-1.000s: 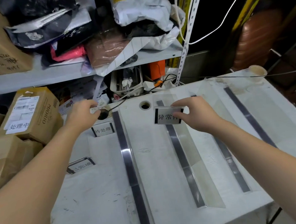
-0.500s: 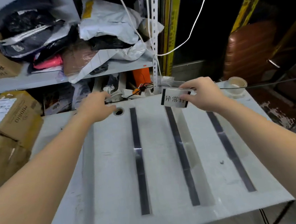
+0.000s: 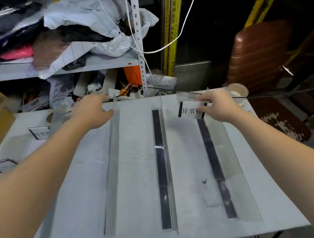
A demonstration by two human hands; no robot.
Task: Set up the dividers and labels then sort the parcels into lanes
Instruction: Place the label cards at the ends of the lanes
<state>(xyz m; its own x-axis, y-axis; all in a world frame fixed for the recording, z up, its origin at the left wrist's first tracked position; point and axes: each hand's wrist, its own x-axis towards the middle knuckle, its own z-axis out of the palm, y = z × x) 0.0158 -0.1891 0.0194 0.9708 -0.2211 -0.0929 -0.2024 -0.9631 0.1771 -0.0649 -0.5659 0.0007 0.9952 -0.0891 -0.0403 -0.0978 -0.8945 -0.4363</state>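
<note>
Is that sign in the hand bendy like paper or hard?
Probably hard: the label is flat though the right hand pinches only one side. It looks like clear plastic, so likely light and a bit slippery. A thin stand like that may tip if nudged.

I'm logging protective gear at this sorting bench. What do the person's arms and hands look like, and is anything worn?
Nothing worn shows. The left grip and right grip are bare hands, with no gloves, rings or tape. The left forearm and right forearm are bare to the frame's edge, with no sleeve, watch or wristband in view.
</note>
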